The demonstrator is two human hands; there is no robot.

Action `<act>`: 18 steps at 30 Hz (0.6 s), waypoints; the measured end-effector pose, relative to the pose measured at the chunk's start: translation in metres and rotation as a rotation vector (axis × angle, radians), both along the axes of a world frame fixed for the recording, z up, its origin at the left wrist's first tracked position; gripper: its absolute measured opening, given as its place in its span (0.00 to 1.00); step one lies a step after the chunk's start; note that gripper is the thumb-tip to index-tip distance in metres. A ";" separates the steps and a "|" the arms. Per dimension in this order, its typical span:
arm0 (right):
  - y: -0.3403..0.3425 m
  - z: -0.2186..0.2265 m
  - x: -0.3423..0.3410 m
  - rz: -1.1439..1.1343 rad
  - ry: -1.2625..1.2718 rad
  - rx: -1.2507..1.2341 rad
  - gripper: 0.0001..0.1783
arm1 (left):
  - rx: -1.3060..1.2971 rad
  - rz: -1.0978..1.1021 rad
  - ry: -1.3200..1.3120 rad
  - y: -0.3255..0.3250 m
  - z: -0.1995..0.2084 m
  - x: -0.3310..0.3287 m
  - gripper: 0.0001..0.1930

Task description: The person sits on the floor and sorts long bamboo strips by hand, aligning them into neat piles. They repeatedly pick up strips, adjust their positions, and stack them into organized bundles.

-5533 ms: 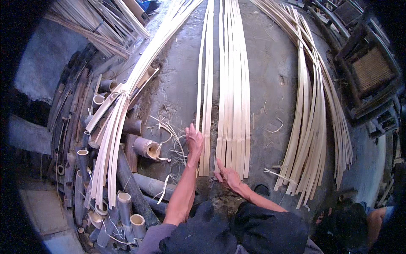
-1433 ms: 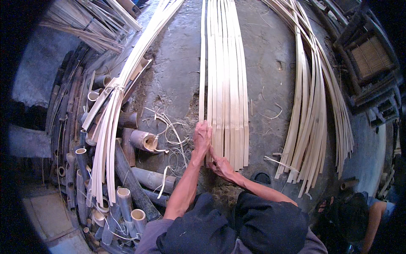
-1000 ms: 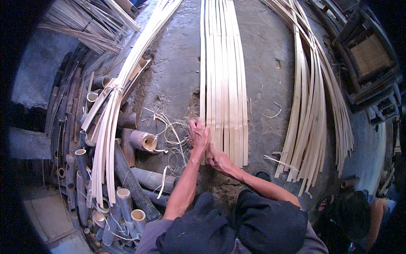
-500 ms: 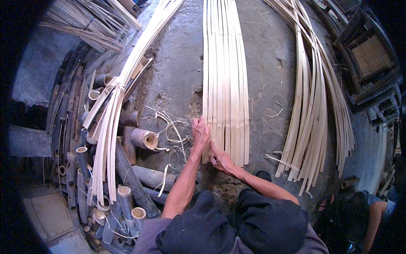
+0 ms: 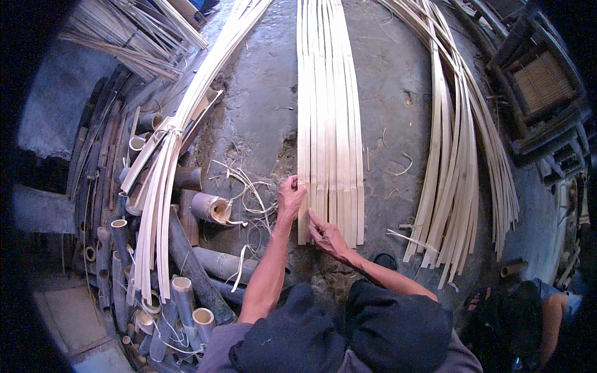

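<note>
Long pale bamboo strips (image 5: pixel 336 149) lie side by side on the floor in front of me, running away toward the top of the head view. At their left edge, near the close end, my left hand (image 5: pixel 290 198) has its fingers closed on the outermost strip (image 5: pixel 303 227). My right hand (image 5: pixel 328 237) rests low on the row, its index finger stretched out and its thumb apart from it. Those fingertips touch the strips just right of the outermost one. The underside of both hands is hidden.
To the left hangs a tied bundle of strips (image 5: pixel 163 205) over cut bamboo tubes (image 5: pixel 211 208). Loose strips (image 5: pixel 444 186) fan out on the right. Curled shavings (image 5: pixel 249 193) lie near my left forearm. Another person's arm (image 5: pixel 550 329) shows at the lower right.
My left hand has shifted slightly down and left, its fingers more on the edge. The outermost strip lies closer against the row. My right hand has barely moved.
</note>
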State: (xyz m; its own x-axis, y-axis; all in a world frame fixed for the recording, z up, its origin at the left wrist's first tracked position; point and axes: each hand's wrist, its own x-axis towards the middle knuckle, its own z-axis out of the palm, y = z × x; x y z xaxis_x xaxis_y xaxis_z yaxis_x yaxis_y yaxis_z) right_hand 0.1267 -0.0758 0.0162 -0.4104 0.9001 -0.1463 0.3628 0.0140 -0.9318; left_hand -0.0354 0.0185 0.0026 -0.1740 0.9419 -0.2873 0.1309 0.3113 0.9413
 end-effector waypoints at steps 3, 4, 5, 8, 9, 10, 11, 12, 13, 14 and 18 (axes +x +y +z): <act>0.004 0.006 -0.007 -0.093 -0.046 0.217 0.28 | -0.008 -0.020 -0.286 0.000 -0.002 -0.012 0.20; 0.000 0.012 -0.011 -0.173 0.041 0.082 0.27 | -0.036 -0.014 -0.406 -0.001 0.004 -0.012 0.20; 0.000 0.018 -0.013 -0.251 0.130 -0.055 0.26 | -0.074 -0.002 -0.421 -0.002 0.010 -0.010 0.20; 0.009 0.031 -0.013 -0.212 0.003 -0.273 0.25 | -0.075 -0.046 -0.343 0.002 0.022 -0.012 0.21; 0.010 0.028 -0.013 -0.201 0.000 -0.201 0.23 | -0.047 -0.043 -0.337 0.003 0.024 -0.013 0.20; 0.011 0.023 -0.010 -0.201 -0.008 -0.126 0.22 | -0.075 -0.029 -0.278 0.005 0.032 -0.009 0.20; 0.011 0.018 -0.008 -0.196 -0.016 -0.054 0.21 | -0.106 -0.010 -0.216 0.004 0.044 -0.006 0.20; 0.011 0.012 -0.006 -0.268 -0.002 -0.088 0.20 | -0.136 0.008 -0.154 0.005 0.055 -0.001 0.19; 0.008 0.011 -0.006 -0.337 0.012 -0.123 0.19 | -0.136 0.087 -0.105 0.003 0.060 0.005 0.20; 0.006 0.009 -0.005 -0.407 0.026 -0.158 0.18 | 0.016 0.083 0.061 0.004 0.053 0.009 0.21; 0.008 0.065 -0.008 -0.510 0.177 -0.193 0.17 | 0.195 0.090 0.382 -0.001 0.012 0.010 0.25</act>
